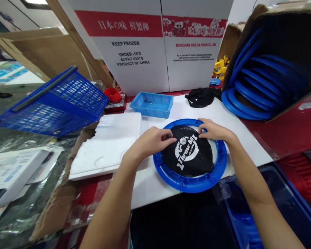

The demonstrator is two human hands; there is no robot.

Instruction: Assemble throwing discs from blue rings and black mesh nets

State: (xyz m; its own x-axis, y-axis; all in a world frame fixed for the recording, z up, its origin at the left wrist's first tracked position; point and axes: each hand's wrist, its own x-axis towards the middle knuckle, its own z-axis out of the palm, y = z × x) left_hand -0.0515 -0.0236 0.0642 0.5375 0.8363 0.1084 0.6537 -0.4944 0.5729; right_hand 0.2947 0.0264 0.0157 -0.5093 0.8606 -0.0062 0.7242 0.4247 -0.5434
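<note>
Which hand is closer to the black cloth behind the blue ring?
Right. The right hand is at the right of the blue ring, in front of the black cloth; the left hand is farther, at the ring's left.

The round blue ring [193, 184] looks like smooth, glossy plastic. The black, white-printed disc [188, 152] looks like matt mesh cloth.

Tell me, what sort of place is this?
Probably a small workshop: a cardboard box holds many matching blue rings, small yellow pieces are heaped behind, and another blue ring with black netting lies in front.
</note>
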